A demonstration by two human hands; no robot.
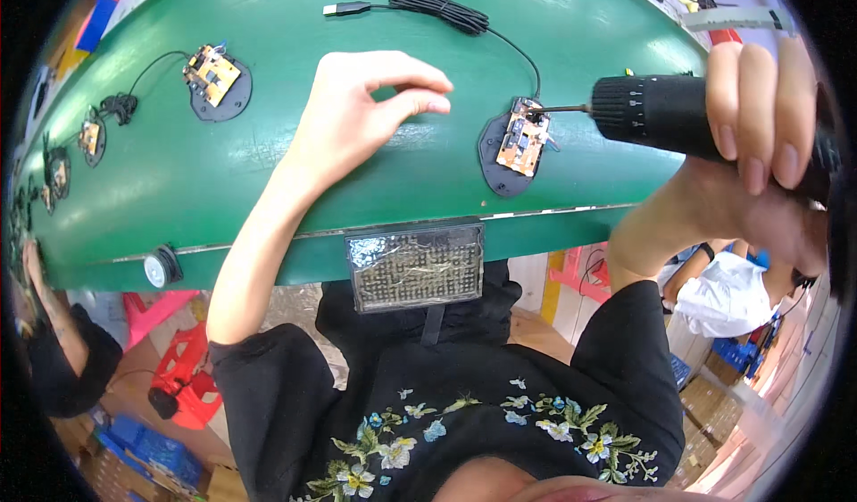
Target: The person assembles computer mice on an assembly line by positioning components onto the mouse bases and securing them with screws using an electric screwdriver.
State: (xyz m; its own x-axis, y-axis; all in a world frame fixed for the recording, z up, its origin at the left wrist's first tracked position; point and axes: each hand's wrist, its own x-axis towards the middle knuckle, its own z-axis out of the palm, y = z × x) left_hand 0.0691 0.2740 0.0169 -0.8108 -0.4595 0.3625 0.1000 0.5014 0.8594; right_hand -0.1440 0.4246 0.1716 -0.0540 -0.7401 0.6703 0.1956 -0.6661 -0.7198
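In my right hand (754, 127) is a black electric screwdriver (647, 111), held sideways with its bit pointing left. The bit tip is at the upper part of an orange-brown circuit board (525, 143) that sits on a black oval base (500, 165). A black cable (437, 7) leads from the board to a tied coil with a USB plug (346, 9) at its end. My left hand (370, 105) hovers left of the board, thumb and forefinger curved toward each other with a narrow gap; nothing shows between them.
On the green table (268, 181), another board on a black base (214, 78) sits at the left, with several more further left. A black-framed tray (415, 265) is at the near edge. A round object (162, 267) stands left. Other people's arms (62, 323) show at both sides.
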